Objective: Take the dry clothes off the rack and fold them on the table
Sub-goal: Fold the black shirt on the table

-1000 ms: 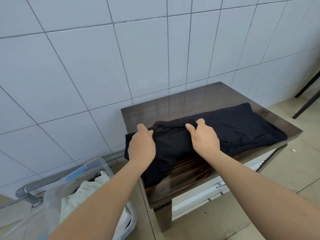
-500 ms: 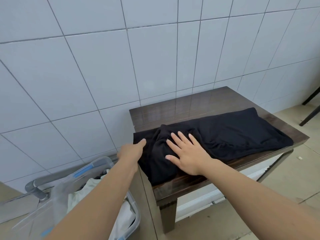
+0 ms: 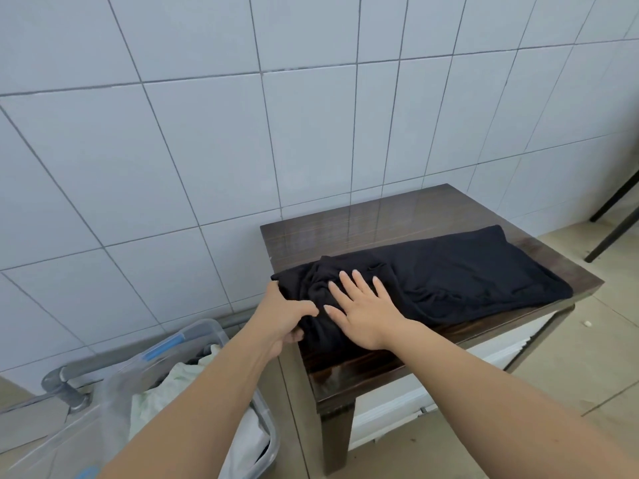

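Now: a black garment pinned and gripped on the table, mid-fold.

Largest first, the dark wooden table (image 3: pixel 349 226) stands against the tiled wall, giving a flat bed for folding; the black garment (image 3: pixel 466 271) lies stretched along its top, bunched at the near-left corner. Seemingly to hold the cloth from sliding, the right hand (image 3: pixel 366 309) lies flat on the bunched end, fingers straight and spread, cloth directly under them. At the table's left edge the left hand (image 3: pixel 280 312) grips that same bunched end, thumb above and fingers curled beneath, probably ready to turn it over.
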`<state>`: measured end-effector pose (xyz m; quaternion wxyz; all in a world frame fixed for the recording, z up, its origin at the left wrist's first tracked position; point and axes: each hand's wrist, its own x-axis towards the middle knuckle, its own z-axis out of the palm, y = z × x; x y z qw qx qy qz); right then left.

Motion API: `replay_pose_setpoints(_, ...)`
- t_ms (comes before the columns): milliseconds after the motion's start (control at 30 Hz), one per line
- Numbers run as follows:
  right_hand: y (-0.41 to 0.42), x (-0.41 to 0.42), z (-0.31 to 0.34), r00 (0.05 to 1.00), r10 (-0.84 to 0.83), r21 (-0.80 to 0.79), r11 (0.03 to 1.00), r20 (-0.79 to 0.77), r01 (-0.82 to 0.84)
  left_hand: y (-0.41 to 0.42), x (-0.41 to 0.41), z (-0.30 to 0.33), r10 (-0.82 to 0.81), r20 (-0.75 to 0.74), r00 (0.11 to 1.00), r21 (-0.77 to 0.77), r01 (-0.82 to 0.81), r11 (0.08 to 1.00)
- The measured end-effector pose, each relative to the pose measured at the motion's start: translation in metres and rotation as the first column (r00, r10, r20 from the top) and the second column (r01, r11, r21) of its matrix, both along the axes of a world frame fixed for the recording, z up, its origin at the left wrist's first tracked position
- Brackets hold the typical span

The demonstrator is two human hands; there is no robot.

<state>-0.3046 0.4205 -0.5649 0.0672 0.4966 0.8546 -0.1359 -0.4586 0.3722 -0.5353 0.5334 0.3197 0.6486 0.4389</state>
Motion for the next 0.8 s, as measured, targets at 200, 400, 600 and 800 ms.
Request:
replay_pose_setpoints(200,-0.009,-0.023,0.023,0.796,-0.237,-0.372,0.928,-0.558,0.015,0.004,-0.028,0.021,0.164,0.322,0.933,0.018,-0.179,0.984)
replay_pose_setpoints(400,0.010,-0.001,0.054,0.106,-0.689,-0.652,0.716,-0.717,0.251,0.029,-0.009,0.073,0.084,0.230,0.970,0.164,-0.123,0.979)
replay_pose_setpoints(600,0.020,0.093,0.053,-0.121,-0.845,-0.827,0.464,-0.520,0.317,0.057,0.089,0.077,-0.224,-0.303,0.926,0.150,0.279,0.949)
replay_pose_setpoints(800,0.017,0.144,0.042,-0.078,-0.885,-0.858,0.419,-0.459,0.297,0.066,0.166,0.030,-0.616,-0.632,0.471,-0.155,0.701,0.696)
